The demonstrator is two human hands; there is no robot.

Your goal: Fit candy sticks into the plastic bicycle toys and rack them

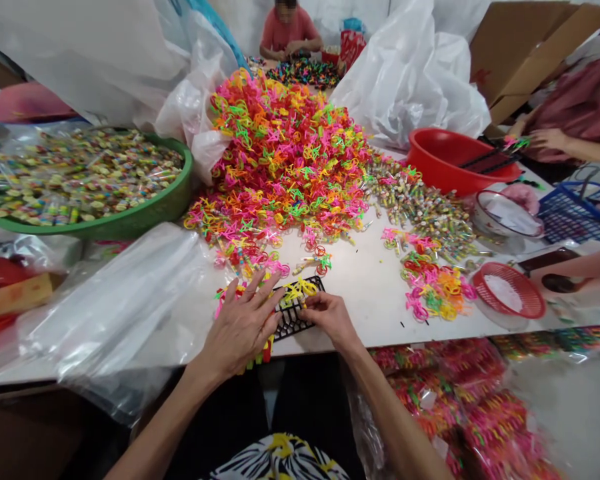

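Observation:
A black plastic grid tray (300, 325) lies near the table's front edge, with yellow plastic toy pieces (300, 289) across its upper part. My left hand (243, 320) is spread over the tray's left side and the loose coloured pieces beside it; its fingers are apart. At the tray's right side, my right hand (330, 317) has thumb and forefinger pinched together, and what is between them is too small to make out. Just beyond the tray lie a few toy pieces with a small candy-filled tube (307, 260). More coloured pieces hang at the table edge below my left hand.
A large heap of bright plastic pieces (290, 160) fills the table's middle. Left stands a green basin (130, 223) of filled tubes; right, a tube pile (430, 210), red basin (445, 147) and red basket (535, 303). Two people work opposite and at right.

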